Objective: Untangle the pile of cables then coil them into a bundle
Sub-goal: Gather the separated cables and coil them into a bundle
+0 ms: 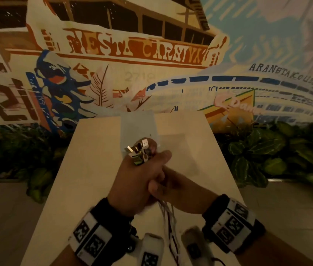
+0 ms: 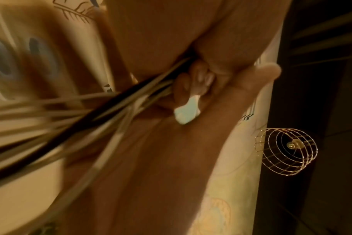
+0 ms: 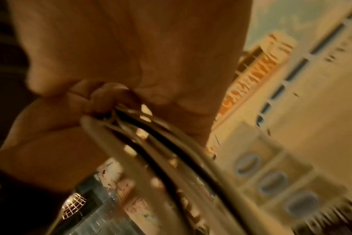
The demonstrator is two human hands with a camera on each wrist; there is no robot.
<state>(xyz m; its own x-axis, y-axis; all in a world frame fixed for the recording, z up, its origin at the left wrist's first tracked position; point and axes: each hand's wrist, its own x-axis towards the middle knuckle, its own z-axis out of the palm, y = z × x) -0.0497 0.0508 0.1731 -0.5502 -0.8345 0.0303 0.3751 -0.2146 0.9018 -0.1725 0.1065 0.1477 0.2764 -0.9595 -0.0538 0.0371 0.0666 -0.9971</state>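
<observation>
Above the pale table point(image 1: 94, 169), my left hand point(image 1: 138, 181) grips a gathered bundle of cables just below their plugs. The metal and white plug ends point(image 1: 139, 151) stick up out of that fist. My right hand point(image 1: 175, 189) sits right beside and under it, fingers curled round the same cables. White and dark cable strands point(image 1: 169, 223) hang down from both hands toward me. In the left wrist view the cables point(image 2: 90, 111) run blurred across the palm beside a white plug point(image 2: 186, 113). In the right wrist view the cables point(image 3: 161, 143) leave the curled fingers point(image 3: 103, 98).
A light blue sheet point(image 1: 138, 125) lies at the table's far edge. A painted mural wall point(image 1: 151, 54) stands behind, with green leafy plants point(image 1: 257, 150) along its foot on both sides. Wrist-worn camera units point(image 1: 151, 250) show at the bottom.
</observation>
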